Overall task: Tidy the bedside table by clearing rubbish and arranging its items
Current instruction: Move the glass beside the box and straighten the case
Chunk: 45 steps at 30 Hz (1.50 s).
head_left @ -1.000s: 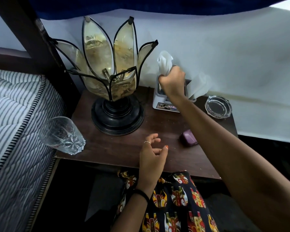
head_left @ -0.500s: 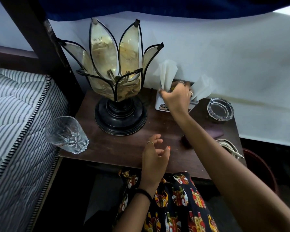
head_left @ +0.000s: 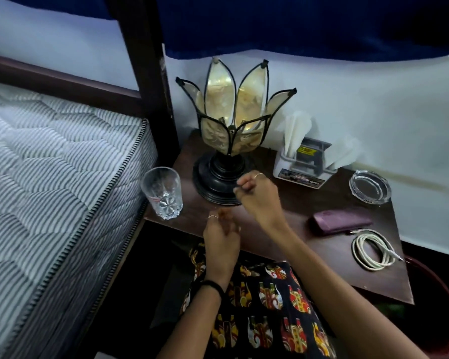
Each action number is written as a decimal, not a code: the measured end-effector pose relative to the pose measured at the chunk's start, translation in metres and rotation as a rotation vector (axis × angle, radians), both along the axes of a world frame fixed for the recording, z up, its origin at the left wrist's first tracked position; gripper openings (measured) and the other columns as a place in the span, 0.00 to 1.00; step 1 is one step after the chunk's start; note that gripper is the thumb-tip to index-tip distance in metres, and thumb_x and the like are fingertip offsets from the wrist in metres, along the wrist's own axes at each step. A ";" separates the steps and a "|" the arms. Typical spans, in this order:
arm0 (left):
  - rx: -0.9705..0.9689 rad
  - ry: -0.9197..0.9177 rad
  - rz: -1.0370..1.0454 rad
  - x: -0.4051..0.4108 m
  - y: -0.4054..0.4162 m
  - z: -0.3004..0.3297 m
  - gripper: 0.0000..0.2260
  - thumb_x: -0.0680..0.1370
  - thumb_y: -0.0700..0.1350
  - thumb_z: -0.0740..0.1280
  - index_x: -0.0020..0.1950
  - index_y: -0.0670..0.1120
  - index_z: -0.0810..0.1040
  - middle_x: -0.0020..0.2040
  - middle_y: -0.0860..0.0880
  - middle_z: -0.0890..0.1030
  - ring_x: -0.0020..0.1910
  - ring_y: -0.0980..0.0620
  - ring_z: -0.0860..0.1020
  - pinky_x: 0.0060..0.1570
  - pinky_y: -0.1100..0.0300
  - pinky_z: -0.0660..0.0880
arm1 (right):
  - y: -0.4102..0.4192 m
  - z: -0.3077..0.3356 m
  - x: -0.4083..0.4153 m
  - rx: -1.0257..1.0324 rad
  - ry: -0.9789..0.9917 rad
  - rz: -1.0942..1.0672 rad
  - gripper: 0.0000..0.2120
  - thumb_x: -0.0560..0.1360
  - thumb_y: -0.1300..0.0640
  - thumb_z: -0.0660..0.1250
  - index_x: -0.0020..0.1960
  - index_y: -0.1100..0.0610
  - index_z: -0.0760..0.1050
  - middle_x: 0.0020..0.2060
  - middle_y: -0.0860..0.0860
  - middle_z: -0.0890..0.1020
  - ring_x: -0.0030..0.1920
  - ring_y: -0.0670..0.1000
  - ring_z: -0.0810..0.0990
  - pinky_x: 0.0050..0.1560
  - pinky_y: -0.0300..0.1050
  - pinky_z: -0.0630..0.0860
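Right hand (head_left: 257,195) loosely curled, holding nothing visible; left hand (head_left: 222,235) half-closed, empty too. Glass (head_left: 163,193) just left of fingers, lamp (head_left: 231,141) behind them, napkin holder (head_left: 305,161) beyond right. Likely next: grip glass low, slide inward from table (head_left: 309,244) edge.

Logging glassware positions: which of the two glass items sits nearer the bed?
The tall drinking glass at the table's bed-side corner; the low ashtray sits at the opposite side.

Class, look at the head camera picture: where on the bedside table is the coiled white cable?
The coiled white cable lies near the bedside table's front right corner, just in front of the purple case.
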<state>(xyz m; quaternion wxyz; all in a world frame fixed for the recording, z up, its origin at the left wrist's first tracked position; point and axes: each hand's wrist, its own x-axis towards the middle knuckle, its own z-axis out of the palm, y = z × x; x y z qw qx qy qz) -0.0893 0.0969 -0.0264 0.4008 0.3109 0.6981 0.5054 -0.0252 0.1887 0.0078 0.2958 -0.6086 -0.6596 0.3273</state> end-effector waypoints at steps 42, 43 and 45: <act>-0.034 0.066 0.130 -0.053 -0.003 -0.019 0.06 0.79 0.37 0.61 0.54 0.44 0.73 0.42 0.51 0.78 0.38 0.52 0.81 0.39 0.60 0.77 | -0.035 0.007 0.054 0.067 -0.035 0.336 0.10 0.65 0.59 0.78 0.37 0.48 0.78 0.49 0.45 0.80 0.43 0.27 0.78 0.44 0.20 0.70; -0.026 0.078 0.098 -0.045 0.000 -0.018 0.06 0.79 0.37 0.61 0.54 0.44 0.73 0.43 0.52 0.78 0.39 0.51 0.81 0.39 0.63 0.76 | -0.037 0.010 0.067 0.078 -0.030 0.296 0.11 0.64 0.60 0.78 0.38 0.48 0.78 0.47 0.44 0.80 0.42 0.26 0.77 0.43 0.19 0.69; -0.018 0.119 0.017 -0.027 0.005 -0.016 0.06 0.79 0.37 0.61 0.53 0.46 0.73 0.44 0.53 0.77 0.41 0.50 0.81 0.37 0.70 0.73 | -0.041 0.015 0.094 0.107 -0.038 0.217 0.08 0.63 0.59 0.79 0.39 0.53 0.81 0.46 0.44 0.81 0.44 0.31 0.79 0.44 0.20 0.71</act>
